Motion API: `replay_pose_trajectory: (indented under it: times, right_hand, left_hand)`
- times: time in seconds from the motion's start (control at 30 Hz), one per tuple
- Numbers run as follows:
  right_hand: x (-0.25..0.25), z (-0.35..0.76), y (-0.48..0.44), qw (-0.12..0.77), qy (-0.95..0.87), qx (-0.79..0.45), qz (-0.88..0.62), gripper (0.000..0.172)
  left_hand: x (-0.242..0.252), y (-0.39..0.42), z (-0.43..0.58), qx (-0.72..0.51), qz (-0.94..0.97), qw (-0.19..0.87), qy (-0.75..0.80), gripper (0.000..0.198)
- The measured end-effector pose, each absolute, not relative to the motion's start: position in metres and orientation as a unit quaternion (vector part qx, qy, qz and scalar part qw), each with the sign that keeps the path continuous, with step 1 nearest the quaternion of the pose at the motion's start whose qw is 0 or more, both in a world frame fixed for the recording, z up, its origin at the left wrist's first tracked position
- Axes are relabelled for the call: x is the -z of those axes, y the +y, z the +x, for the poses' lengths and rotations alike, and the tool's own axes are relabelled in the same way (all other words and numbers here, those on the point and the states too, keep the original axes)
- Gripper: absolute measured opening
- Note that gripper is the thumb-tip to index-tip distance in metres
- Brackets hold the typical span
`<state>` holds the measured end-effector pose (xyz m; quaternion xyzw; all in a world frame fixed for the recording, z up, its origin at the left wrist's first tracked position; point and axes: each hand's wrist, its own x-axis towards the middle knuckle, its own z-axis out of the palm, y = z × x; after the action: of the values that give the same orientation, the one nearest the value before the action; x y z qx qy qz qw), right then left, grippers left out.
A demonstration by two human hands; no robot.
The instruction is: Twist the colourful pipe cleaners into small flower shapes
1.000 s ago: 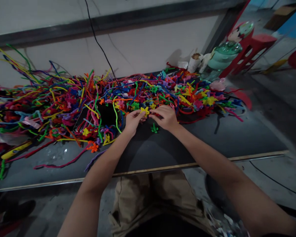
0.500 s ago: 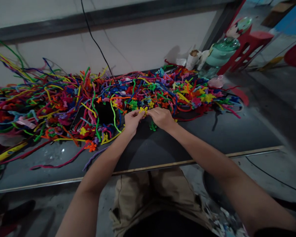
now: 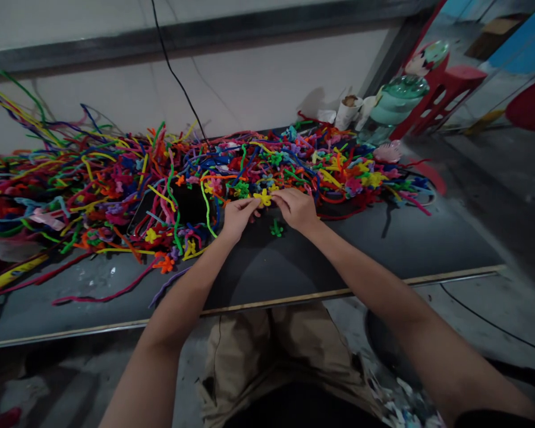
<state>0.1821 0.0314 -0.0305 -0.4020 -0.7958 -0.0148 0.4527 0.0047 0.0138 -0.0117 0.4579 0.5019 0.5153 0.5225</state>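
A yellow pipe-cleaner flower (image 3: 264, 198) is between my two hands, above the dark tabletop. My left hand (image 3: 239, 219) pinches its left side between thumb and fingers. On the other side my right hand (image 3: 296, 208) has fingertips closed at the flower's right edge. A small green pipe-cleaner piece (image 3: 276, 228) lies on the table just below my right hand. Directly behind the hands spreads a tangled heap of coloured pipe cleaners (image 3: 116, 178), with finished-looking flowers such as an orange one (image 3: 164, 262) among them.
The dark table (image 3: 267, 267) has a pale front edge and backs onto a wall. A black cable (image 3: 178, 74) hangs into the heap. At the back right stand a paper cup (image 3: 348, 112) and a green plastic bottle (image 3: 395, 107). A red chair (image 3: 455, 95) is beyond, and a dark bin (image 3: 390, 345) sits below.
My right hand has drawn slightly away from my left, so more of the yellow flower shows between them. The green piece on the table is more exposed. The view has shifted slightly.
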Motion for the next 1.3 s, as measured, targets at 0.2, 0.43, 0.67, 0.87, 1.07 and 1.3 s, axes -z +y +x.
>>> replay_pose_trajectory:
  times: [0.2, 0.43, 0.67, 0.87, 1.07, 1.3]
  right_hand:
    - [0.031, 0.174, 0.025, 0.42, -0.793, 0.015, -0.441, 0.034]
    - [0.035, 0.179, 0.031, 0.365, -0.835, 0.079, -0.404, 0.026]
    - [0.031, 0.179, 0.027, 0.339, -0.853, 0.077, -0.39, 0.031]
    - [0.029, 0.176, 0.025, 0.344, -0.848, 0.084, -0.395, 0.033]
    - [0.03, 0.175, 0.022, 0.335, -0.847, 0.061, -0.408, 0.032]
    - [0.005, 0.175, 0.016, 0.363, -0.835, -0.039, -0.411, 0.027]
  left_hand:
    - [0.014, 0.01, 0.017, -0.554, 0.426, 0.494, 0.518, 0.02]
    - [0.012, 0.011, 0.009, -0.509, 0.491, 0.497, 0.504, 0.03]
    - [0.018, 0.014, 0.007, -0.513, 0.508, 0.47, 0.508, 0.023]
    - [0.023, 0.013, 0.015, -0.537, 0.482, 0.452, 0.524, 0.017]
    - [0.024, 0.011, 0.019, -0.561, 0.465, 0.449, 0.518, 0.015]
    - [0.021, 0.011, 0.014, -0.557, 0.484, 0.448, 0.505, 0.026]
